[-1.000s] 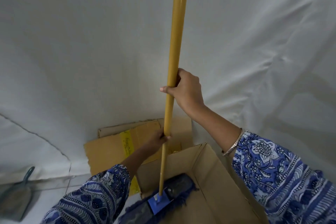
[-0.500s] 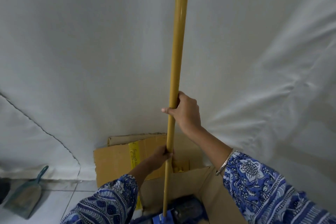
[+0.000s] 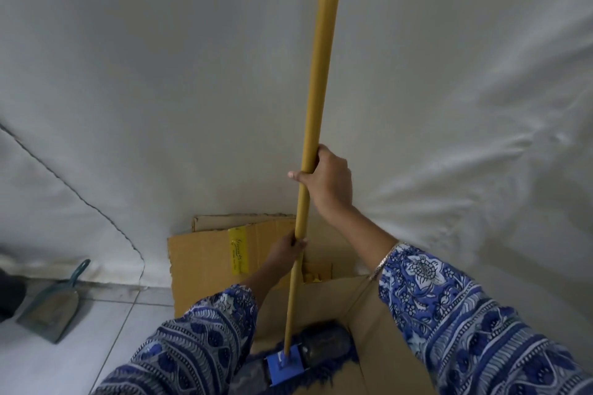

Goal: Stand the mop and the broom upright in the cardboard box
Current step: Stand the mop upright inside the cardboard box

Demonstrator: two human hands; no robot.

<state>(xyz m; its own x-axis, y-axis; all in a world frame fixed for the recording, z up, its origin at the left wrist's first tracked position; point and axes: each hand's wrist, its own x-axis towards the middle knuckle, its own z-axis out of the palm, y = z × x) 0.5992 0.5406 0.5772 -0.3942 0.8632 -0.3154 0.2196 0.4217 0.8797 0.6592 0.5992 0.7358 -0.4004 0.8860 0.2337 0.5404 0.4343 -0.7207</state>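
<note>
The mop (image 3: 316, 99) has a long mustard-yellow pole that stands almost upright and runs out of the top of the view. Its dark blue fringed head (image 3: 308, 359), with a blue bracket, rests inside the open cardboard box (image 3: 382, 330) at the bottom. My right hand (image 3: 327, 183) grips the pole at mid-height. My left hand (image 3: 285, 253) grips it lower down, just above the box's rim. No broom is in sight.
A white cloth sheet (image 3: 160, 90) hangs behind and to the right. Flattened cardboard (image 3: 205, 253) leans against it behind the box. A teal dustpan (image 3: 53, 305) lies on the white tiled floor (image 3: 96, 346) at the left.
The view tipped up half a second ago and has dropped back, so the mop head shows in the box again. Both hands keep their grip on the pole.
</note>
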